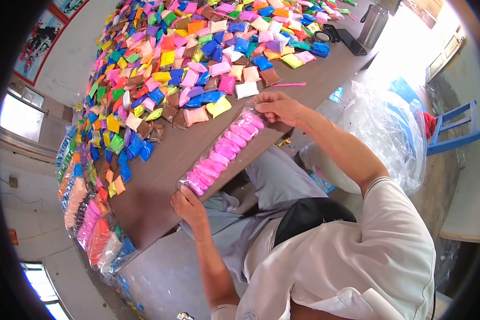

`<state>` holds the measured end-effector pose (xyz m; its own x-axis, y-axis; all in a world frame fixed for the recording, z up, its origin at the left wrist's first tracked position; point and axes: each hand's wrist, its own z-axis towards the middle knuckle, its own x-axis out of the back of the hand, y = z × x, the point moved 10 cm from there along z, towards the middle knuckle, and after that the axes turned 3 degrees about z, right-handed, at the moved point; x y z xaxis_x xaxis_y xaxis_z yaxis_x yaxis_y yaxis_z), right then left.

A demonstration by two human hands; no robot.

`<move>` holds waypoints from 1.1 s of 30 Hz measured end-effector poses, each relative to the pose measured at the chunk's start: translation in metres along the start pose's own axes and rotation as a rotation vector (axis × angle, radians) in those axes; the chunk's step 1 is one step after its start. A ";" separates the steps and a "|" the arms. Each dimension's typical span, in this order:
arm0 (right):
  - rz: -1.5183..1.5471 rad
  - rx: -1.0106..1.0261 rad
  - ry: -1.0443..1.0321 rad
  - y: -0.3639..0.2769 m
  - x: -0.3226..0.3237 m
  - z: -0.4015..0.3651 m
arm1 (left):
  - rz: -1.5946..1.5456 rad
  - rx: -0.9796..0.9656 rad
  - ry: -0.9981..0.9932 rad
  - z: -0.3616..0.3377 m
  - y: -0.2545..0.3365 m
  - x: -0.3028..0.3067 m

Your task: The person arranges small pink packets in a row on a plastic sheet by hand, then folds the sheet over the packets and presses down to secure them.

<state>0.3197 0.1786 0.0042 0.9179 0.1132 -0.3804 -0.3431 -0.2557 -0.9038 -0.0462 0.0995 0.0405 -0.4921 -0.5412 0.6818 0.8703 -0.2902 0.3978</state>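
A long clear bag (224, 151) packed with a row of bright pink packets lies slantwise along the edge of the brown table (149, 197). My right hand (276, 108) is closed on its far end, fingers curled and thumb against the plastic. At the near end, my left hand (188, 206) pinches the bag's other corner. Just beyond the bag spreads a large heap of small coloured packets (197, 69), the closest being a yellow packet (218, 106) and a peach packet (196, 116).
Filled long bags (93, 224) hang or lie along the table's left end. A steel flask (374, 25) and a dark phone (352, 41) stand at the far right. Beside the table are a large clear plastic sack (384, 133) and a blue stool (453, 128).
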 end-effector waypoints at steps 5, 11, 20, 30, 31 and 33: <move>-0.608 0.331 0.161 -0.028 0.004 0.000 | -0.034 -0.007 0.004 0.003 0.005 0.003; -1.040 0.541 0.269 -0.039 -0.018 -0.014 | -0.033 -0.010 -0.034 0.005 0.012 0.006; -1.133 0.484 0.195 -0.036 -0.012 0.000 | -0.075 0.038 -0.090 0.001 -0.013 -0.006; -1.306 1.030 0.187 -0.077 -0.113 -0.088 | -0.110 0.089 -0.102 0.000 -0.004 0.000; -1.323 1.036 0.127 -0.068 -0.129 -0.089 | -0.106 0.074 -0.090 0.001 -0.002 0.002; -1.359 1.063 0.015 -0.057 -0.158 -0.090 | -0.105 0.059 -0.073 0.003 -0.001 0.005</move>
<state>0.2123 0.0891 0.1332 0.6391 -0.3161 0.7011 0.6529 0.7048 -0.2774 -0.0497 0.0995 0.0456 -0.5825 -0.4504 0.6767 0.8124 -0.2939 0.5036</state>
